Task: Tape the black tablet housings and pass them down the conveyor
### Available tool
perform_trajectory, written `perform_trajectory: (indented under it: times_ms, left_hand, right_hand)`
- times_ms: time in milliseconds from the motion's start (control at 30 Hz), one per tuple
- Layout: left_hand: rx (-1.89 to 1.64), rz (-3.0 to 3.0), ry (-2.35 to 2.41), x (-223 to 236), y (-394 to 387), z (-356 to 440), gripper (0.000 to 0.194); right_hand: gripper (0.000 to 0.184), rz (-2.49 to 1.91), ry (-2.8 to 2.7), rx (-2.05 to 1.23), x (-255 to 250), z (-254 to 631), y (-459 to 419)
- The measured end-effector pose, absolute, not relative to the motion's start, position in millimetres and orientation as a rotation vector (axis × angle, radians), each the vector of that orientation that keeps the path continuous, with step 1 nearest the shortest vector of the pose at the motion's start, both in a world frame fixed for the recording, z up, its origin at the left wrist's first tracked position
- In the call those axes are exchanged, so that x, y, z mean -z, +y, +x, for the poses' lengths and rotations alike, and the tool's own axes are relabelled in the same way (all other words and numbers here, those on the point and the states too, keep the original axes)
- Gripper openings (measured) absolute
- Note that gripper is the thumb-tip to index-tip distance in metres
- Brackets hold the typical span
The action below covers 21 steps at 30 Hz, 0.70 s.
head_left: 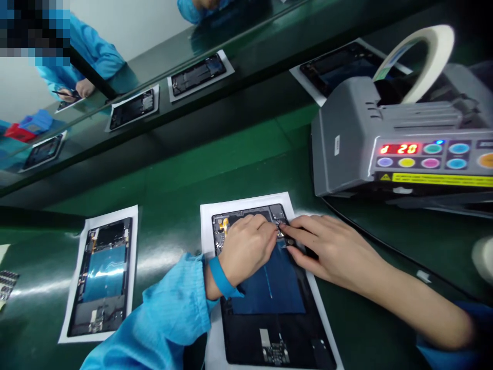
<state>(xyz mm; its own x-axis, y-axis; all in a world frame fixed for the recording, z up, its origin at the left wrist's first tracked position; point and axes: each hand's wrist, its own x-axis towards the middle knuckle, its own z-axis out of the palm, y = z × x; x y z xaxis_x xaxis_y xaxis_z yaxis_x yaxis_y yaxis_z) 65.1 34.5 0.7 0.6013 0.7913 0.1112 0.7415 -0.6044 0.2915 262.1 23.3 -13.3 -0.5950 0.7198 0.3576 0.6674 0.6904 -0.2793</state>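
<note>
Where the two hands meet, fingertips mask the upper right corner of an opened tablet (pixel 250 331). Left hand (pixel 244 249): fingers curled, thumb and forefinger brought together; whether anything is pinched there cannot be told. Right hand (pixel 327 246): thumb and forefinger partly apart, tips at the same corner; any hold too small to make out. Blue panel (pixel 277 293): on the tablet, upper part covered by the left hand. White sheet (pixel 207 218): beneath the tablet, cut off by the lower edge. Second tablet (pixel 102 275): to the left, on its own sheet. Tape dispenser (pixel 342 149): to the right, cropped by the frame; lit digits, the first unclear. Tape roll (pixel 437 61): upright upon it. Further tablet (pixel 335 69): behind, partly hidden by the dispenser. White round object (pixel 483 257): right edge, truncated, unidentified. Co-worker (pixel 90 49): beyond, head pixelated.
</note>
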Motion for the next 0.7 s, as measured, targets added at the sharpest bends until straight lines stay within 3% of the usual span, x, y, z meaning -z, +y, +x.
perform_trajectory:
  times_ms: [500,700]
  left_hand:
    - [-0.409,2.518,1.304,2.8,37.0,65.1,0.02]
    - [-0.379,2.477,1.32,-0.3,39.2,63.5,0.016]
  right_hand:
    - [0.025,-1.124,-2.51,-0.101,6.3,258.4,23.4]
    - [0.019,-1.091,-2.235,-0.274,1.0,266.5,28.9]
